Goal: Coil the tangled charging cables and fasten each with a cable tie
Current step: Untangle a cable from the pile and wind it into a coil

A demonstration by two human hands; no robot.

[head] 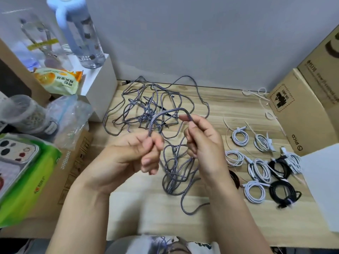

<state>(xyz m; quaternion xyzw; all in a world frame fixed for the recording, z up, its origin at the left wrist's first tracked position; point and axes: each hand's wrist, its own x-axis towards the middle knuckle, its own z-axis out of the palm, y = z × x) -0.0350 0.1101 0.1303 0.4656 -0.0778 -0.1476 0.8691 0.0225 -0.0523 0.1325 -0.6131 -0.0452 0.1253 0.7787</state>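
Left hand (139, 153) and right hand (201, 142) each pinch the grey braided charging cable (165, 111), raised above the wooden tabletop (229, 103), an arch of it spanning between them. Rest of cable lies tangled behind and hangs below. Coiled white and black cables (260, 167) lie right.

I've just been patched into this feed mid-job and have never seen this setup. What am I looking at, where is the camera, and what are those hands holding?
No machine here: a person's bare hands, filmed by one head-worn camera looking down at a wooden table. The left hand and right hand each pinch one grey braided cable, arched between them. More grey cable lies tangled behind. To the right sit coiled white cables and black cables. Boxes and a bottle stand around.
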